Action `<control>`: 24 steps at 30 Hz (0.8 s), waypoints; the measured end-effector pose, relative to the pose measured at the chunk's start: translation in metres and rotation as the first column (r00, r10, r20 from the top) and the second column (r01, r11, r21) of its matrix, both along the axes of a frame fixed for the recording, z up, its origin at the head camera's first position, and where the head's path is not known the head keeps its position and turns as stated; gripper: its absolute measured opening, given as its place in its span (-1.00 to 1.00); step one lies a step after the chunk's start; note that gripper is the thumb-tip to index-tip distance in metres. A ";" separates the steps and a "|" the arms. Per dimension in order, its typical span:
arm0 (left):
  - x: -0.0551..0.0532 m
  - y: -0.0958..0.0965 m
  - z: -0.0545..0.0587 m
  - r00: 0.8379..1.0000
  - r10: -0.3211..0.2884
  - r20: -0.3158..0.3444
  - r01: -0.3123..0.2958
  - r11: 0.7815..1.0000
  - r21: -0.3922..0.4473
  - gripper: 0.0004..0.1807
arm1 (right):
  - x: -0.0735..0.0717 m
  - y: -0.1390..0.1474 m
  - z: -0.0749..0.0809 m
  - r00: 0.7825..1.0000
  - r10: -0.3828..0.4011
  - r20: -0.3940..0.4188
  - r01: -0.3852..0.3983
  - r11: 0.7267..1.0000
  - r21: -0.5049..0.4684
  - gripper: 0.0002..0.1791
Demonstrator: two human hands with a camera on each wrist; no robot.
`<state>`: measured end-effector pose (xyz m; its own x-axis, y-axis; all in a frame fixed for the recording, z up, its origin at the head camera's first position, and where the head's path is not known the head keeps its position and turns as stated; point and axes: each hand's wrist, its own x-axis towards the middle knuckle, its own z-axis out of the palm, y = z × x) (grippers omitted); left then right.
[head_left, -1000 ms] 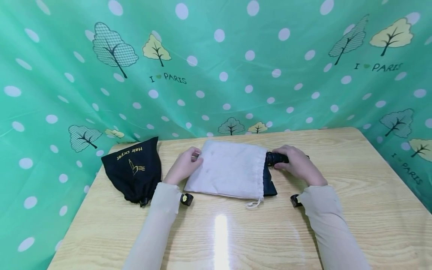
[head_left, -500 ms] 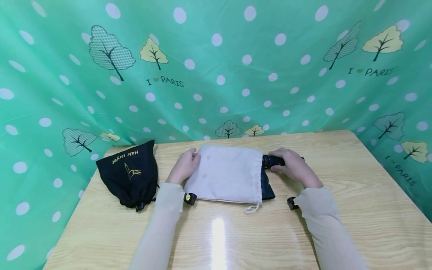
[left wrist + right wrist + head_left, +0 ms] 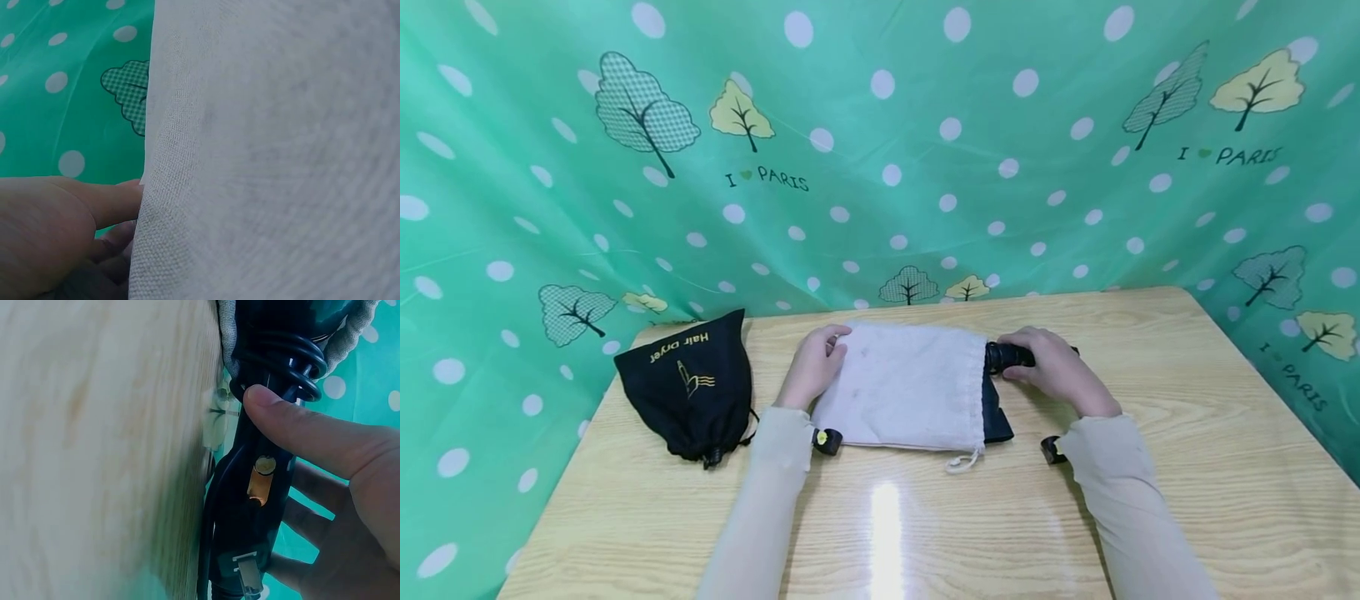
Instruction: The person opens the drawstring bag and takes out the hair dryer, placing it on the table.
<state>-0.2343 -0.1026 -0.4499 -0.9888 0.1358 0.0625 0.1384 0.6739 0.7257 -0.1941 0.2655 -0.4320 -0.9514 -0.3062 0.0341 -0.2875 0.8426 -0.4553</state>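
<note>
A white cloth drawstring bag [image 3: 910,383] lies flat on the table, its mouth facing right. From the mouth juts the black handle of a hair dryer [image 3: 1009,356], with a cord [image 3: 284,359] wound round it; a dark part also shows below the handle. The rest of the dryer is inside the bag, out of sight. My right hand [image 3: 1056,371] grips this handle, thumb on the near side and fingers behind, as the right wrist view shows. At the bag's closed left end, my left hand [image 3: 811,367] pinches the cloth edge between thumb and fingers.
To the left lies a black drawstring pouch [image 3: 700,392] printed "Hair Dryer", with its gathered end toward me. The wooden table [image 3: 970,533] meets a green dotted curtain [image 3: 850,192] at its back and sides. A white string loop [image 3: 964,461] hangs from the bag's mouth.
The head view has shifted slightly. My left hand has closed in on the bag's left edge, while my right hand keeps its grip on the handle. Bag and dryer look almost still.
</note>
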 end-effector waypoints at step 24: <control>-0.003 0.000 -0.005 0.998 0.052 -0.025 -0.053 0.998 -0.036 -0.70 | 0.003 0.007 0.004 0.999 -0.019 0.046 0.020 1.000 -0.009 -0.42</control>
